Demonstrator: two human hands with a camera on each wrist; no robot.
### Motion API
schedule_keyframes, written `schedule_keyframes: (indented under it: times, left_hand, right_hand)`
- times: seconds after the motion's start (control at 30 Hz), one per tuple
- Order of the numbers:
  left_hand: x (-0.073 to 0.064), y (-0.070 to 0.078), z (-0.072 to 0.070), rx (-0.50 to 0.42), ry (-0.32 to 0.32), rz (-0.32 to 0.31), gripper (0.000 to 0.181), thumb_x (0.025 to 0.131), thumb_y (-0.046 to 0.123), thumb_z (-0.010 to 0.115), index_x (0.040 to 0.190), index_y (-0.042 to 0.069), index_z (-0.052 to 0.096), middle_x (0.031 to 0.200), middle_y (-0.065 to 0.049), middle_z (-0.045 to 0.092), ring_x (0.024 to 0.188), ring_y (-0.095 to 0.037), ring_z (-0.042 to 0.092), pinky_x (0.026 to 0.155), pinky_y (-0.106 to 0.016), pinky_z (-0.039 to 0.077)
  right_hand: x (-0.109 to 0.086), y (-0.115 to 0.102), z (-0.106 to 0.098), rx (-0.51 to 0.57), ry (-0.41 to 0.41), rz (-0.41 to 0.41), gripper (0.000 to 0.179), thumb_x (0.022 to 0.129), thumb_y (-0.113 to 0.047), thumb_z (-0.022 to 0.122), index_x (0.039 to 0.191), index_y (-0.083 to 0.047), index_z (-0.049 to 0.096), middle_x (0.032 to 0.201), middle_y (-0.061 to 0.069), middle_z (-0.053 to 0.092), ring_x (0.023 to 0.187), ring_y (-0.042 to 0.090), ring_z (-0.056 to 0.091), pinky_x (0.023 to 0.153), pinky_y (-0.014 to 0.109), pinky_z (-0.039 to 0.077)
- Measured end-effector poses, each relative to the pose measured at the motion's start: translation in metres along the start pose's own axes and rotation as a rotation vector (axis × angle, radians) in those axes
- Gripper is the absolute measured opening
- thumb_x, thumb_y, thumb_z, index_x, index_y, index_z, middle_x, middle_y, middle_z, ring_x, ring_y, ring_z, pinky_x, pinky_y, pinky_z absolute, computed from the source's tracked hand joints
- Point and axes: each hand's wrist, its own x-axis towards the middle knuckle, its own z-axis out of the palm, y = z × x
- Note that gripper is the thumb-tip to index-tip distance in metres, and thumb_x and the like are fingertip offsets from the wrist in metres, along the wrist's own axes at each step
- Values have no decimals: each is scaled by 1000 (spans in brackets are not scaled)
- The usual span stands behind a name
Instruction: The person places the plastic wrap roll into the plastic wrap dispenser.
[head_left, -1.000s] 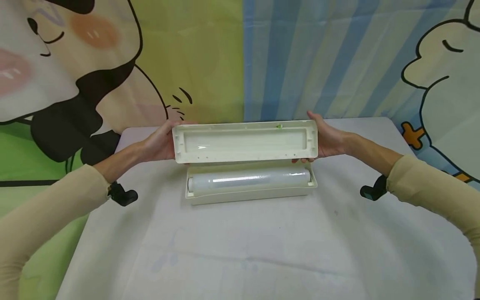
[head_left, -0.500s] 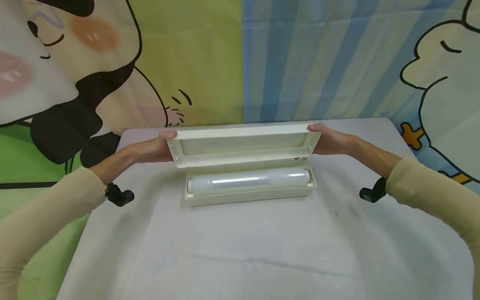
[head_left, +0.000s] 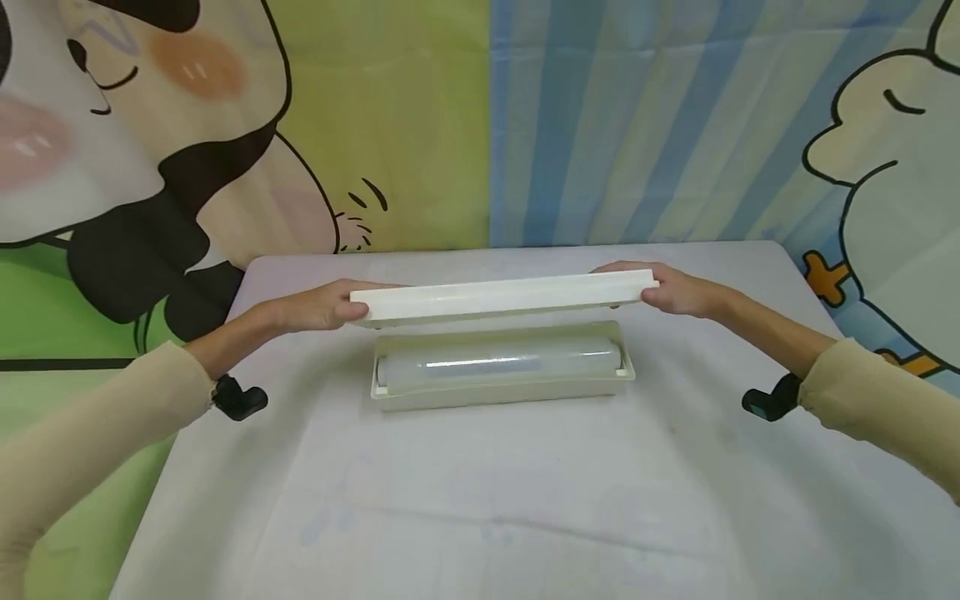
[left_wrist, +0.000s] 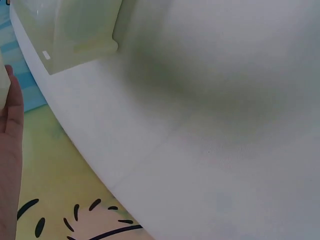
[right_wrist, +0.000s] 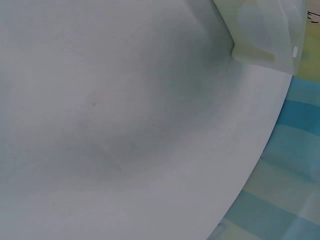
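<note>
Both hands hold a long white lid (head_left: 502,299) level above the back of a cream plastic box (head_left: 502,395). My left hand (head_left: 318,306) grips its left end, thumb on the near side. The right hand (head_left: 678,292) grips the other end the same way. Inside the box lies a shiny roll of cling film (head_left: 498,360), still uncovered. A gap shows between lid and box. In the left wrist view, part of the left hand (left_wrist: 15,115) shows beside one end of the box (left_wrist: 80,57). Only the box's other end (right_wrist: 260,42) appears in the right wrist view, without the hand.
A white-covered table (head_left: 480,500) bears the box near its far side. Behind it hangs a cartoon-printed cloth (head_left: 405,125), close to the table's back edge. Dark wrist-camera mounts (head_left: 238,400) stick out below the sleeves.
The lid has been turned over from showing its hollow inside to showing its outer side edge, and has come lower. Both thumbs have moved to the near side. The box stays put.
</note>
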Motion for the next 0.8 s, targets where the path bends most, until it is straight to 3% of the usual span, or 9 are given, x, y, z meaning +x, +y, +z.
schedule_keyframes:
  times: [0.07,0.17,0.3,0.43,0.53,0.63,0.8]
  left_hand:
    - [1,-1,4,52,-2,82,66,101,34,62,157,6,42,151,-20,52,123,-18,53,100,-38,46]
    - [-1,-1,11,151,30,148,71,89,19,73,155,16,48,145,-15,56,116,-17,54,90,-31,49]
    - [-3,-3,22,265,109,162,81,77,17,85,152,18,54,139,-14,55,116,-27,55,88,-38,51]
    - [-6,-5,32,368,144,170,85,74,24,89,152,22,54,140,-16,52,119,-32,54,89,-42,51]
    - [-9,-7,35,473,167,196,86,73,31,88,152,30,53,140,-16,52,119,-32,55,86,-42,52]
    - [-10,-10,39,574,205,248,83,73,38,86,150,31,56,138,-19,54,119,-35,56,85,-45,53]
    - [-15,-18,58,713,279,332,79,74,47,84,147,28,58,137,-22,56,118,-39,59,85,-50,55]
  right_hand:
    - [-5,-5,4,-115,-22,-4,61,100,-47,64,155,-26,47,149,-12,54,126,6,56,99,26,48]
    - [-8,-11,9,-319,-74,18,77,91,-33,74,160,-26,40,150,-7,52,124,7,55,93,30,51]
    - [-7,-12,12,-605,-87,-2,100,78,-25,82,163,-34,31,142,7,54,120,17,52,86,39,50]
    - [-4,-6,17,-827,-60,-106,103,79,-37,84,164,-38,26,137,20,51,119,30,49,84,47,49]
    - [-2,-1,23,-940,-39,-179,100,83,-50,81,164,-36,25,133,24,50,115,35,49,80,49,50]
    - [-1,3,29,-1007,-17,-207,98,84,-58,78,163,-35,25,131,24,50,114,36,50,79,49,51]
    - [-3,8,37,-1058,-3,-223,108,77,-52,87,163,-35,25,130,24,51,113,38,52,78,50,53]
